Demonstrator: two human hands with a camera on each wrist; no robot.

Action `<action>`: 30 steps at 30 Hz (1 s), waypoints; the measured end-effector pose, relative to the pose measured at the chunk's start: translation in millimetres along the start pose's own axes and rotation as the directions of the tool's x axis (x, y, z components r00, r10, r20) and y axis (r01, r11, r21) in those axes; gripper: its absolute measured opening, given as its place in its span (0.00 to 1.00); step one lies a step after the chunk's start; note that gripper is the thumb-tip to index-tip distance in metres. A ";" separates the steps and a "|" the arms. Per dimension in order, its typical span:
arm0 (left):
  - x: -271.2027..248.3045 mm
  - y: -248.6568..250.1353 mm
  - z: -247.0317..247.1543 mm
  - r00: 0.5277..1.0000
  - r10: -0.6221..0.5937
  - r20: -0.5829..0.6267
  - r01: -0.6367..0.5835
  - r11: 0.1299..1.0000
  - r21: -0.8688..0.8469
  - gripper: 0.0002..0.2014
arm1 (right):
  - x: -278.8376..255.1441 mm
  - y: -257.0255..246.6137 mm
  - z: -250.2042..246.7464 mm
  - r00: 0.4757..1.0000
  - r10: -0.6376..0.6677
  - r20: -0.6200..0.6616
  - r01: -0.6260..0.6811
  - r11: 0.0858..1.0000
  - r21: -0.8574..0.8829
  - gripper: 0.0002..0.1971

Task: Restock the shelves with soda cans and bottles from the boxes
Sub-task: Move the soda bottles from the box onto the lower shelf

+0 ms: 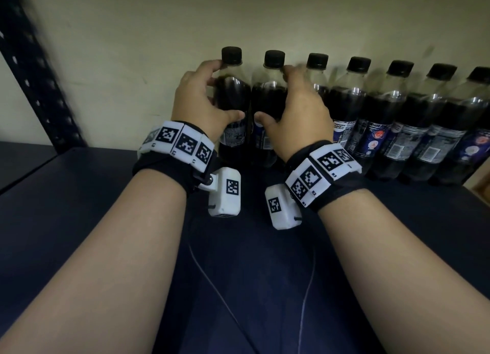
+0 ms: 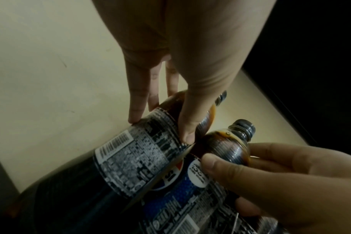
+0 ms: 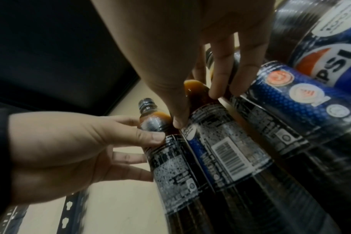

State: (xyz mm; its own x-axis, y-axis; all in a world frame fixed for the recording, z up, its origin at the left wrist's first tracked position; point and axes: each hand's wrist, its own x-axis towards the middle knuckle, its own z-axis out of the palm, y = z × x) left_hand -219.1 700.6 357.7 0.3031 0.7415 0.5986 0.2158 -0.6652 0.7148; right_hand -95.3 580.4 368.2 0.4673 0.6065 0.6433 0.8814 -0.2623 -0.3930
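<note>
Cola bottles with black caps stand in a row along the wall on a dark blue shelf [image 1: 79,207]. My left hand [image 1: 204,99] grips the leftmost bottle [image 1: 234,88], thumb on the front by the label and fingers round its far side. My right hand [image 1: 302,107] grips the second bottle [image 1: 267,96], thumb in front and fingers slipped between it and the third. Both bottles are upright and side by side. In the left wrist view my left hand [image 2: 160,126] holds the leftmost bottle [image 2: 130,158]. In the right wrist view my right hand [image 3: 197,109] holds the second bottle [image 3: 220,150].
Several more cola bottles [image 1: 397,114] continue the row to the right, packed close together. A dark perforated shelf upright [image 1: 34,75] rises at the left. The cream wall [image 1: 132,35] is directly behind the bottles. Bare shelf lies left of the row and in front of it.
</note>
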 end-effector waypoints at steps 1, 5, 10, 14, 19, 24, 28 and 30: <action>0.7 -1.6 1.3 1.000 -0.011 0.003 0.011 1.000 -0.001 0.43 | 0.6 -0.5 1.0 1.000 0.002 0.002 -0.002 1.000 -0.024 0.40; 0.5 -4.8 5.0 0.998 -0.024 0.059 0.025 1.000 -0.015 0.46 | 4.0 3.2 0.0 1.000 -0.001 -0.010 0.000 1.000 -0.029 0.36; -0.8 -1.9 6.6 0.994 -0.095 0.049 0.098 0.993 -0.060 0.37 | 2.3 4.7 -3.6 0.999 -0.048 0.006 0.048 0.996 -0.078 0.29; -4.8 5.1 -4.8 0.990 -0.119 0.069 0.118 0.993 0.024 0.33 | -0.7 7.4 -13.2 0.994 -0.094 0.052 0.097 0.993 -0.062 0.30; -20.1 29.7 -26.1 0.963 -0.198 0.185 0.193 0.980 0.041 0.41 | -10.7 16.8 -40.9 0.976 -0.132 0.175 0.127 0.991 0.043 0.28; -48.4 49.9 -45.9 0.965 -0.084 0.248 0.014 0.963 0.270 0.39 | -29.8 23.4 -78.9 0.936 -0.170 0.307 0.183 0.983 -0.015 0.23; -72.3 57.8 -60.3 0.926 -0.145 0.348 -0.029 0.893 0.449 0.43 | -54.7 31.5 -108.2 0.898 -0.133 0.420 0.179 0.981 -0.072 0.26; -83.5 59.1 -69.5 0.907 -0.197 0.373 -0.043 0.837 0.545 0.43 | -67.2 34.8 -119.3 0.874 -0.102 0.474 0.184 0.974 -0.130 0.32</action>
State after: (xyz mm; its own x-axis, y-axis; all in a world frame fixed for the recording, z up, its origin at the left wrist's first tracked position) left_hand -296.1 605.5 375.1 0.5788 0.7706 0.2669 0.6738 -0.6362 0.3757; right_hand -87.8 441.0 389.7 0.2860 0.9130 0.2909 0.9537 -0.2418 -0.1787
